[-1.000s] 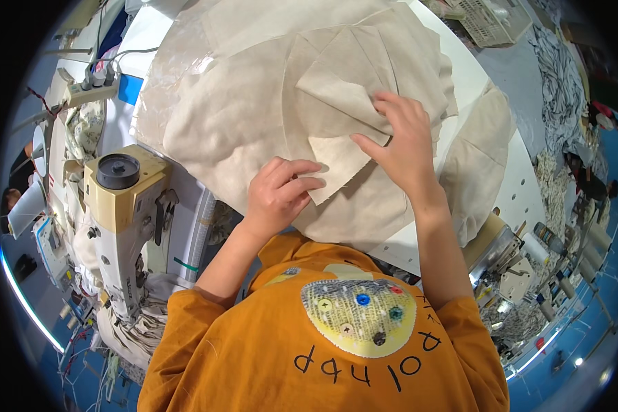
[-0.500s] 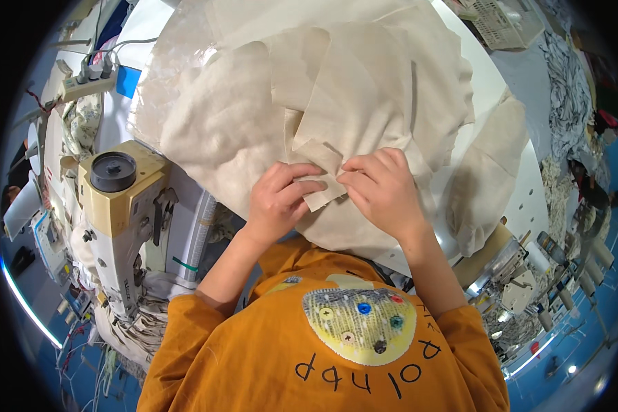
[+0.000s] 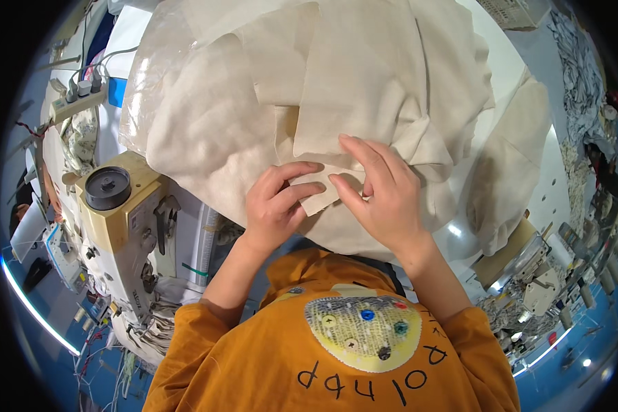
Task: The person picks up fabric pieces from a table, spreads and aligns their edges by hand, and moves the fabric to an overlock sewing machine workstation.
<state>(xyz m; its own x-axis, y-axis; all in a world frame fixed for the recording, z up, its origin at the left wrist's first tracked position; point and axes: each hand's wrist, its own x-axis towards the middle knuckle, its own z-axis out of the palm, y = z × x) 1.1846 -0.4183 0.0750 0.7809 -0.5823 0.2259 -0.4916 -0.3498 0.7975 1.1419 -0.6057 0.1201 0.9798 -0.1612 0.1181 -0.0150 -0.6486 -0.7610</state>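
A large spread of beige cloth (image 3: 364, 75) lies in overlapping layers in front of me. At its near side, my left hand (image 3: 271, 206) pinches a small folded flap of beige cloth (image 3: 321, 199) between fingers and thumb; the thumb is mostly hidden. Just right of that flap is my right hand (image 3: 384, 192), its thumb apart from the stretched fingers, over the larger cloth. The right thumb tip comes close to the flap; whether it touches, I cannot tell. A narrow slot-like gap between cloth layers shows above my left fingers.
A cream machine head with a black round knob (image 3: 108, 188) stands on the left. Behind it is a power strip (image 3: 79, 101) with plugs and cords. Clear plastic film (image 3: 144, 103) lies under the cloth's left side. Another machine (image 3: 542, 288) is at the right, near piled grey cloth (image 3: 577, 69).
My right hand has let go of the small flap, its thumb and fingers spreading apart. The flap's raised upper corner has gone down. My left hand keeps its pinch.
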